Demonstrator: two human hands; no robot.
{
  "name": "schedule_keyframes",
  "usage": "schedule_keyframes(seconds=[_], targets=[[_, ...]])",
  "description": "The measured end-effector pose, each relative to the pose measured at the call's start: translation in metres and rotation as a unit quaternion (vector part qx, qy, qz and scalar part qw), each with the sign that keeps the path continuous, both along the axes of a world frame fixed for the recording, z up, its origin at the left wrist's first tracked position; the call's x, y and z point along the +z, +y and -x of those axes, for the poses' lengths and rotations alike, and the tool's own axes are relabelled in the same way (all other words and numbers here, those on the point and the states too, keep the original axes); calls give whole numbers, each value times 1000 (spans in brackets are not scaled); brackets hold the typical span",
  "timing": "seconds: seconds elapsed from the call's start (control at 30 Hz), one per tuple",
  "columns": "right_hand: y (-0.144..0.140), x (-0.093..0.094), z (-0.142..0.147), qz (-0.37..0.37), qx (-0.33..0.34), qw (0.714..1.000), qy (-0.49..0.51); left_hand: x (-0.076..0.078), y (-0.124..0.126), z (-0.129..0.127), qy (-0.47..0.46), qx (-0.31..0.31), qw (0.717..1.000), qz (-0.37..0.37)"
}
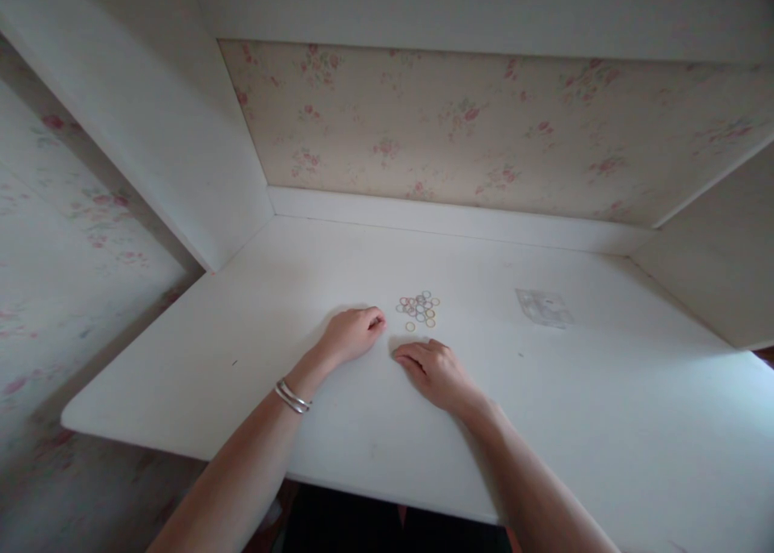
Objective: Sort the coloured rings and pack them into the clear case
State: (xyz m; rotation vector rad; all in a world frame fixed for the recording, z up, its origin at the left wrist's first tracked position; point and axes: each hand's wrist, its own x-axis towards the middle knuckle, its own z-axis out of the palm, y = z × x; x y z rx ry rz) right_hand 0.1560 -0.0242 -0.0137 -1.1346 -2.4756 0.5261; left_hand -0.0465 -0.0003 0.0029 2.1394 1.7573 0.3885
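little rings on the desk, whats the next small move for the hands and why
Probably slide the left hand a touch to its right and pinch one ring off the near edge of the cluster of small rings. Both hands rest on the white desk just short of it; the right hand lies flat, holding nothing.

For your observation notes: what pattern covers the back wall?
Pink flowers on cream, on the back wall; head view.
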Motion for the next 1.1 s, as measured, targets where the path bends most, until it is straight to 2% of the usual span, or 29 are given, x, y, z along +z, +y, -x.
schedule_keyframes(seconds=[0.2,0.27,0.43,0.53,0.67,0.77,0.93,1.1], targets=[[0,1,0,11,8,1000,19,-3,2,0,-1,-11,1000,-7],[1,2,-1,22,-13,999,39,-2,2,0,1,-6,1000,0],[8,5,-5,-1,-181,981,71,0,2,-1,1,-9,1000,9],[12,5,-8,1,-244,966,86,0,1,-3,-14,-10,1000,-10],[11,5,-5,17,-251,966,60,-3,4,-9,-59,0,996,-65],[10,4,-1,31,-251,966,45,-5,9,-17,-71,-4,995,-74],[13,3,3,50,-258,964,47,-7,20,-29,-13,-4,997,-78],[16,3,1,58,-261,959,94,-6,22,-28,27,-19,997,-62]])
